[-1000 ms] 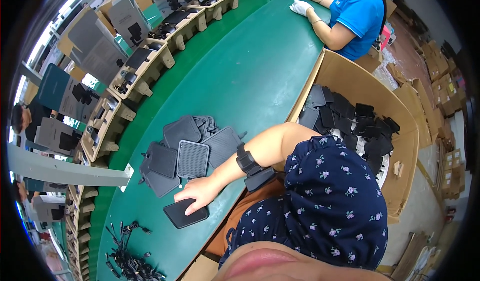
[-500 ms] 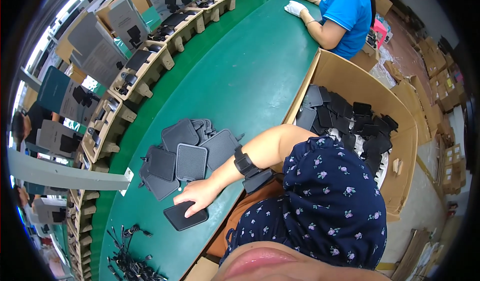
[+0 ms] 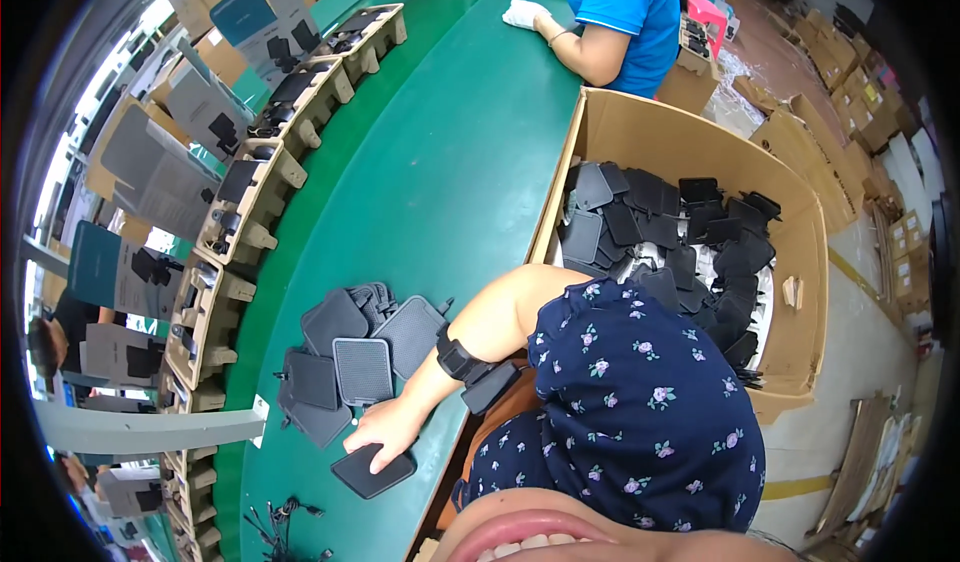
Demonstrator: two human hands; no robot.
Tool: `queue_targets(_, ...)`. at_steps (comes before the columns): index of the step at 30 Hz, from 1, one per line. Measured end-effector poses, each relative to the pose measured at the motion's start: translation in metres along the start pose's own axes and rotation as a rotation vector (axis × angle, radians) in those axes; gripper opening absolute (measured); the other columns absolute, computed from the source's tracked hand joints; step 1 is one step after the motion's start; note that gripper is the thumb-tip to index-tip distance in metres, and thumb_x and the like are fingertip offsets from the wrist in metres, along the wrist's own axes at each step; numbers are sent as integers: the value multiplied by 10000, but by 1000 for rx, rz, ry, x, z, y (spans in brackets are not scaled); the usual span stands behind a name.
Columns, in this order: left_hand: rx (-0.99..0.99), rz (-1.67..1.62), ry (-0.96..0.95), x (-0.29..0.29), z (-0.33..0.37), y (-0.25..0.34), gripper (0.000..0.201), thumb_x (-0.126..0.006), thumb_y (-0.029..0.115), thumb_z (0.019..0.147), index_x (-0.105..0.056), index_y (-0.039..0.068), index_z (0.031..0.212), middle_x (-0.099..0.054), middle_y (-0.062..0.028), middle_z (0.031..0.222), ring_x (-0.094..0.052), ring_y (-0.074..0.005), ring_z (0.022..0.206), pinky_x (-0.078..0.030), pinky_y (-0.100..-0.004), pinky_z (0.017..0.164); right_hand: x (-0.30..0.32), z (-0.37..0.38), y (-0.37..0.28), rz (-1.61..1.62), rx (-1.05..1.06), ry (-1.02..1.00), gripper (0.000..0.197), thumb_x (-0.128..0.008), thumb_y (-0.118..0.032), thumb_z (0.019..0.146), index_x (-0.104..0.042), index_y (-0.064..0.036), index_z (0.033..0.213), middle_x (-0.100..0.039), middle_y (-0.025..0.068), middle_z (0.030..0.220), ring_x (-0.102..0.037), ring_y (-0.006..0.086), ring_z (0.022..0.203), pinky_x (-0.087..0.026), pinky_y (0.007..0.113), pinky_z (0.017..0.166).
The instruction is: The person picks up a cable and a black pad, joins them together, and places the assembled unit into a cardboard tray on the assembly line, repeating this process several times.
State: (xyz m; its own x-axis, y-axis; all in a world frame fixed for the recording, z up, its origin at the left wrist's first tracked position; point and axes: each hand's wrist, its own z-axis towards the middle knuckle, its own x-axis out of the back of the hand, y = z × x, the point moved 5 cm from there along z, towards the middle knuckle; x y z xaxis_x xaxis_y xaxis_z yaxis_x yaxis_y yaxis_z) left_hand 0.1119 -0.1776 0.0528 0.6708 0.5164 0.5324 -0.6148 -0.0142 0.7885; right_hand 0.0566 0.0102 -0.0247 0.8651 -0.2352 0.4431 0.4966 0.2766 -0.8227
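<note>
My right hand (image 3: 388, 430) is closed on a flat black rectangular pad (image 3: 375, 476) with rounded corners at the table's near edge. Its thumb lies across the pad's face, and the other fingers are partly hidden at the far edge. Just beyond it, similar dark pads (image 3: 312, 378) lie in a loose pile on the green table (image 3: 440, 162); one with a textured face (image 3: 363, 371) is on top. A black strap with a box-shaped device (image 3: 478, 370) is around my right forearm. My left hand is out of view.
A large cardboard box (image 3: 800, 347) full of black pads stands at my right. Black cables (image 3: 280, 532) lie at the near left. Beige trays (image 3: 240, 202) of parts line the table's left side, beside a grey metal bar (image 3: 160, 430). A co-worker in blue (image 3: 620, 12) is farther along.
The view has shifted, showing more of the box and fewer cables. My right hand stays on the black pad, which remains beside the pile.
</note>
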Motion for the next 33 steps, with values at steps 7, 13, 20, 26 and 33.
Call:
queue_targets(7, -10, -199, 76, -5, 5, 6, 283, -516, 171, 823, -580, 30, 1060, -620, -193, 949, -581, -347, 892, -457, -356, 789, 0, -2, 1, 37, -73, -43, 501, -622, -364, 782, -479, 11, 1083, -609, 214, 843, -589, 366, 799, -448, 447, 690)
queue_targets(13, 103, 12, -17, 0, -25, -17, 454, -638, 244, 726, -543, 11, 1104, -575, -168, 1052, -550, -303, 972, -419, -357, 868, -2, 13, -9, 16, -64, -71, 496, -616, -361, 786, -475, -6, 1102, -603, 205, 838, -586, 363, 814, -448, 449, 701)
queue_targets(20, 38, 170, -44, -10, -14, -18, 588, -717, 285, 666, -515, 4, 1142, -537, -156, 1126, -520, -276, 1035, -388, -365, 925, -6, 8, -9, 11, 16, -14, 419, -604, -350, 813, -458, -22, 1029, -585, 186, 763, -584, 360, 760, -442, 455, 662)
queue_targets(26, 812, 699, -24, 4, -323, 59, 596, -656, 323, 732, -467, 35, 1218, -496, -132, 1217, -488, -275, 1094, -373, -393, 943, -1, -6, -16, 29, 33, -20, 442, -580, -379, 824, -454, -10, 1032, -573, 206, 765, -570, 376, 760, -437, 450, 653)
queue_targets(33, 1919, 1593, 659, 96, -563, 140, 616, -594, 371, 795, -404, 93, 1311, -481, -139, 1271, -452, -322, 1144, -364, -431, 940, -10, 19, -7, 95, 67, -24, 490, -587, -374, 816, -460, -61, 1171, -592, 202, 978, -577, 358, 862, -452, 446, 716)
